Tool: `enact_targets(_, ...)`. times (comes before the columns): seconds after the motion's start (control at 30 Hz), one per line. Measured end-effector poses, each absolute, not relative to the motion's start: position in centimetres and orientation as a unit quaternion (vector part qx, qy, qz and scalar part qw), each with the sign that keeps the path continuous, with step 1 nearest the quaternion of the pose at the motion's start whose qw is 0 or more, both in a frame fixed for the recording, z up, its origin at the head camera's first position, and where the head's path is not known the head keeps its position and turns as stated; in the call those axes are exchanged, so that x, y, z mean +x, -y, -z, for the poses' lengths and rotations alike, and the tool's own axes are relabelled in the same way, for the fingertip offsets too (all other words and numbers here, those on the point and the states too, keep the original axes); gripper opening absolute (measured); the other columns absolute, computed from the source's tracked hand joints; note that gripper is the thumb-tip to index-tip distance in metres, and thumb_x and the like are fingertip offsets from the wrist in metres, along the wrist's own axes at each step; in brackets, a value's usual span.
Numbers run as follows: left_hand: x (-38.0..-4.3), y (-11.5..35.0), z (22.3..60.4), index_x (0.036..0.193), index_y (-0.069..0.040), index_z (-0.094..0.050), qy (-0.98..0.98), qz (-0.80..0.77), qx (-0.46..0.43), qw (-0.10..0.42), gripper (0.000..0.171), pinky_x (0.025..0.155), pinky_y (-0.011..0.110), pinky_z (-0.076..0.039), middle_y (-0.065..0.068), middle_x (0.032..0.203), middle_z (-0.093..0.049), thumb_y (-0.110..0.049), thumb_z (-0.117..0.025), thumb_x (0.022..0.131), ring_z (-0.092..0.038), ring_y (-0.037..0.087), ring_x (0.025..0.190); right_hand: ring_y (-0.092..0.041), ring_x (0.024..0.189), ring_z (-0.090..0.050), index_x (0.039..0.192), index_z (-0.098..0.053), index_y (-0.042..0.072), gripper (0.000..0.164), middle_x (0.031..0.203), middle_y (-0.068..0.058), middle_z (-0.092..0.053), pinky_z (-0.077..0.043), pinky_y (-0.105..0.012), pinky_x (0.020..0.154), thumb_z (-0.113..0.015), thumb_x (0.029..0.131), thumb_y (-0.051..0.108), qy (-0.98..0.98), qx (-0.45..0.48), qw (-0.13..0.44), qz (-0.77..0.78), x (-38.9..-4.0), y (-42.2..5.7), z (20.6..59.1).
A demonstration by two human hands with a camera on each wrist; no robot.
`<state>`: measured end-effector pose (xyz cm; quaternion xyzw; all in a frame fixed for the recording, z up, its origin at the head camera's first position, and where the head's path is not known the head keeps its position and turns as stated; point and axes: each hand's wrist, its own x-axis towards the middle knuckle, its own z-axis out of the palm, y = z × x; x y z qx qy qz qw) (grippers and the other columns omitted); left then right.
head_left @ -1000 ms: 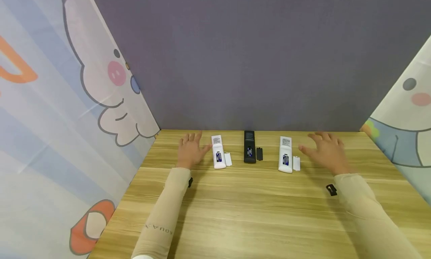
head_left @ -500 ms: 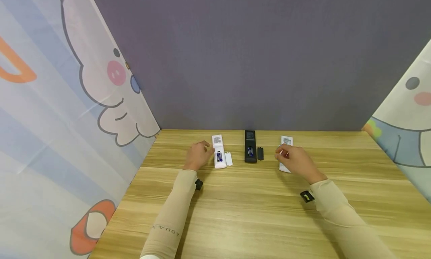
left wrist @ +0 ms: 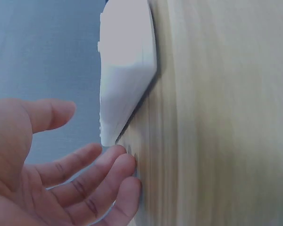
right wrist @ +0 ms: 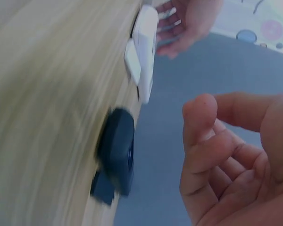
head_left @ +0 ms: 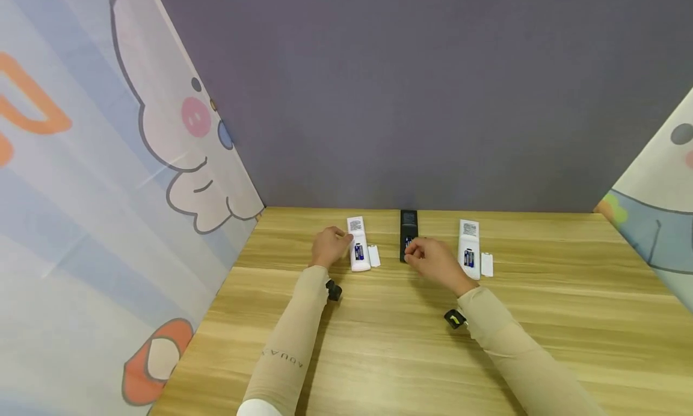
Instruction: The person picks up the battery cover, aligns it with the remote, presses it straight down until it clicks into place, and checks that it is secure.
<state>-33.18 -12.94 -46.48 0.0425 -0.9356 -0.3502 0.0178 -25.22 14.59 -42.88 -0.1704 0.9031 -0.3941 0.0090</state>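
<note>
In the head view my left hand [head_left: 329, 246] is beside the left edge of a white remote control [head_left: 355, 226]. The left wrist view shows its fingers [left wrist: 106, 172] loosely bent, thumb apart, near the narrow end of that remote. My right hand [head_left: 435, 263] hovers over a black remote control [head_left: 408, 219], hiding part of it and its black battery cover [right wrist: 103, 187]. Its fingers bend loosely and hold nothing; thumb and index tip overlap in the right wrist view. Another white remote control [head_left: 468, 231] lies right of it. All have open battery bays showing blue batteries [head_left: 468, 258].
White battery covers lie beside the white remotes, one cover [head_left: 374, 256] at the left and another cover [head_left: 487, 264] at the right. Everything lies near the back edge of the wooden table [head_left: 390, 356], against a grey panel [head_left: 379, 103]. Printed cloth [head_left: 81, 193] hangs at the left.
My right hand has come left from beyond the right white remote, across it, to over the black one. My left hand has moved slightly right, its spread fingers now bent beside the left remote.
</note>
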Motion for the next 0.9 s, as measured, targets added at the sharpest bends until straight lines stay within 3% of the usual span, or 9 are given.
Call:
enact_targets(0.17, -33.4, 11.9, 46.0, 0.112, -0.008, -0.074, 0.931, 0.359, 0.066, 0.008, 0.038, 0.076, 0.039, -0.055, 0.010, 0.106, -0.076, -0.041, -0.070, 0.095, -0.069, 0.024, 0.088, -0.026, 0.058, -0.068, 0.109, -0.070, 0.000, 0.016, 0.079, -0.015, -0.069, -0.050, -0.028, 0.056, -0.064, 0.099, 0.011, -0.903, -0.153, 0.023, 0.402, -25.5, -12.4, 43.0)
enact_targets(0.33, -33.8, 11.3, 46.0, 0.102, -0.005, -0.076, 0.923, 0.376, 0.085, -0.006, 0.033, 0.060, 0.029, -0.049, 0.009, 0.080, -0.076, -0.037, -0.072, 0.094, -0.066, 0.017, 0.063, -0.021, 0.055, -0.068, 0.112, -0.069, -0.002, 0.019, 0.077, -0.009, -0.068, -0.048, -0.026, 0.054, -0.064, 0.099, 0.011, -0.907, -0.143, 0.027, 0.395, -26.5, -10.3, 43.8)
enact_targets(0.43, -34.2, 11.1, 46.1, 0.093, -0.005, -0.077, 0.920, 0.380, 0.094, -0.003, 0.032, 0.053, 0.027, -0.044, 0.007, 0.072, -0.074, -0.037, -0.073, 0.093, -0.061, 0.014, 0.057, -0.015, 0.052, -0.066, 0.111, -0.070, -0.001, 0.018, 0.077, -0.008, -0.069, -0.052, -0.032, 0.058, -0.065, 0.098, 0.010, -0.910, -0.136, 0.014, 0.391, -27.1, -9.2, 44.4)
enact_targets(0.47, -34.2, 11.0, 46.1, 0.091, -0.005, -0.077, 0.920, 0.380, 0.097, -0.001, 0.032, 0.052, 0.027, -0.043, 0.006, 0.072, -0.073, -0.037, -0.074, 0.092, -0.061, 0.014, 0.057, -0.014, 0.052, -0.066, 0.111, -0.070, -0.001, 0.018, 0.078, -0.008, -0.071, -0.055, -0.036, 0.067, -0.066, 0.097, 0.010, -0.912, -0.133, 0.010, 0.388, -27.3, -8.9, 44.5)
enact_targets(0.57, -34.2, 10.8, 45.8, 0.088, -0.005, -0.076, 0.918, 0.380, 0.112, 0.006, 0.033, 0.053, 0.028, -0.044, 0.006, 0.077, -0.074, -0.038, -0.077, 0.089, -0.061, 0.016, 0.062, -0.012, 0.053, -0.065, 0.114, -0.069, 0.000, 0.019, 0.083, -0.007, -0.073, -0.058, -0.043, 0.072, -0.067, 0.097, 0.011, -0.913, -0.114, 0.019, 0.391, -27.7, -8.0, 44.9)
enact_targets(0.77, -34.1, 10.3, 45.7, 0.088, -0.006, -0.072, 0.924, 0.361, 0.122, -0.001, 0.037, 0.053, 0.029, -0.042, 0.008, 0.081, -0.074, -0.042, -0.080, 0.086, -0.059, 0.017, 0.065, -0.012, 0.054, -0.067, 0.127, -0.065, 0.000, 0.032, 0.094, -0.010, -0.077, -0.055, -0.031, 0.063, -0.067, 0.098, 0.012, -0.916, -0.090, 0.040, 0.390, -27.9, -6.8, 45.6)
enact_targets(0.9, -34.2, 10.2, 45.7, 0.088, -0.006, -0.069, 0.927, 0.355, 0.123, 0.000, 0.039, 0.051, 0.029, -0.040, 0.008, 0.081, -0.072, -0.043, -0.082, 0.084, -0.057, 0.017, 0.064, -0.013, 0.058, -0.069, 0.130, -0.063, 0.000, 0.034, 0.097, -0.014, -0.078, -0.056, -0.032, 0.065, -0.067, 0.097, 0.010, -0.927, -0.099, 0.018, 0.360, -28.3, -6.1, 46.2)
